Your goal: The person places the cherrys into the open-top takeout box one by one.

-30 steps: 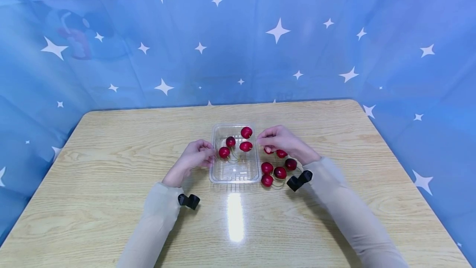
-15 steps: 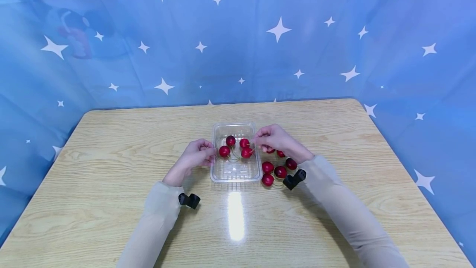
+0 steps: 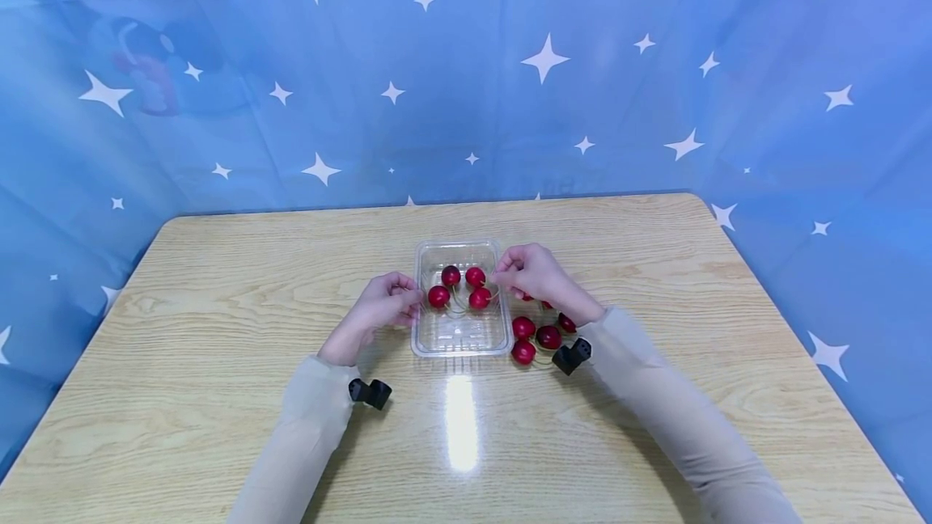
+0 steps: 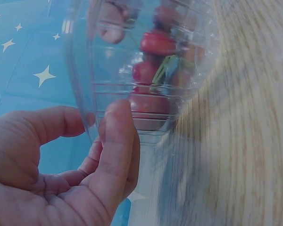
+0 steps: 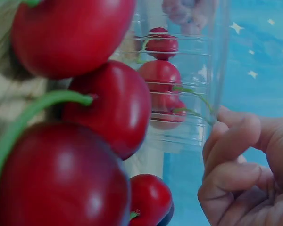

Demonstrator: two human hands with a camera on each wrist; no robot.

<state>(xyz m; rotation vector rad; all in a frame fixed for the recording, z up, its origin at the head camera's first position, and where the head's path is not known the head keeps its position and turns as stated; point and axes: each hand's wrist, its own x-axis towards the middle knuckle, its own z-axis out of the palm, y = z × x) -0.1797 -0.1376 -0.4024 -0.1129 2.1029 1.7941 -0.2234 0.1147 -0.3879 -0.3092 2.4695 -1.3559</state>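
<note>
Cherries, small glossy red with green stems [image 3: 537,336] | lying beside right hand [image 3: 535,273], fingers curling, grip unclear | left hand [image 3: 382,306] pinching clear plastic tray [image 3: 460,338] wall | likely soft, slippery; stems suiting pinching.

Probably a staged recording set rather than a home: a blue star-printed cloth backdrop [image 3: 466,71] (creased, hung from nine to three o'clock) encloses one light wood-grain laminate table [image 3: 218,281].
</note>
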